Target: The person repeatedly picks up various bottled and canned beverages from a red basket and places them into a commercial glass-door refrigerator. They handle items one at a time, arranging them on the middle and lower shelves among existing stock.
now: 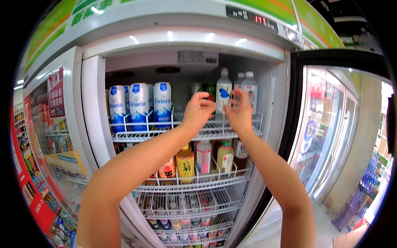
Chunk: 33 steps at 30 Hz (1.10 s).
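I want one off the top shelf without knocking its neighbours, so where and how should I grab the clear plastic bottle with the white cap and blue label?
Probably grip the clear plastic bottle around its narrow upper body below the cap, coming straight in from the open front. It stands upright, other bottles crowd its right side, and the white wire rail hides its base.

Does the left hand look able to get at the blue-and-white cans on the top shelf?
Probably yes. The fridge door is open, the cans stand at the shelf front behind only a low wire rail, and the left hand is level with them, just to their right.
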### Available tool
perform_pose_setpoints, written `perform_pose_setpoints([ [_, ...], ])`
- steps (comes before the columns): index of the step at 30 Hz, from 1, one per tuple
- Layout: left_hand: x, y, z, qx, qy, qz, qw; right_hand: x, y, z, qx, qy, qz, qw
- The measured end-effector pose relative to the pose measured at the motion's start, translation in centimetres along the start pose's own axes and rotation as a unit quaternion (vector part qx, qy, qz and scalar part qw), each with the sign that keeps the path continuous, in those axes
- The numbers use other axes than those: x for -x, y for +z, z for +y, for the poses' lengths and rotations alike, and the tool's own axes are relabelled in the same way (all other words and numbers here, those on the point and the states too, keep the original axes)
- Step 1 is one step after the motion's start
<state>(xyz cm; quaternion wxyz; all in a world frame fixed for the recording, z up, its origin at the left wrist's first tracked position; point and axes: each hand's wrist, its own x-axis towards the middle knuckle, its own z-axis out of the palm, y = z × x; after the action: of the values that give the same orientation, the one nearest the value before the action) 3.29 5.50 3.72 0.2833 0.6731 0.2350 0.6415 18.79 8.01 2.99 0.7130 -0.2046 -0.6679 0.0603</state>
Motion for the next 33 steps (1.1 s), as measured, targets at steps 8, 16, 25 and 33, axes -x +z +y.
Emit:
perform_pose_setpoints([
  [8,-9.4,3.4,-4.7,-0.142,-0.053,0.118,0.981,0.3,0.1,5.9,0.169,0.052,0.013,0.984],
  [16,-13.2,5.9,-10.4,-0.140,-0.129,0.157,0.969,0.3,-0.2,5.7,0.151,0.047,0.047,0.986],
  [25,-13.4,5.0,-10.9,-0.125,-0.129,0.129,0.975,0.5,0.1,5.7,0.165,0.046,0.047,0.984],
  [33,-9.7,5.3,-8.3,-0.197,-0.021,0.118,0.973,0.8,0.2,6.2,0.144,0.000,0.070,0.987],
])
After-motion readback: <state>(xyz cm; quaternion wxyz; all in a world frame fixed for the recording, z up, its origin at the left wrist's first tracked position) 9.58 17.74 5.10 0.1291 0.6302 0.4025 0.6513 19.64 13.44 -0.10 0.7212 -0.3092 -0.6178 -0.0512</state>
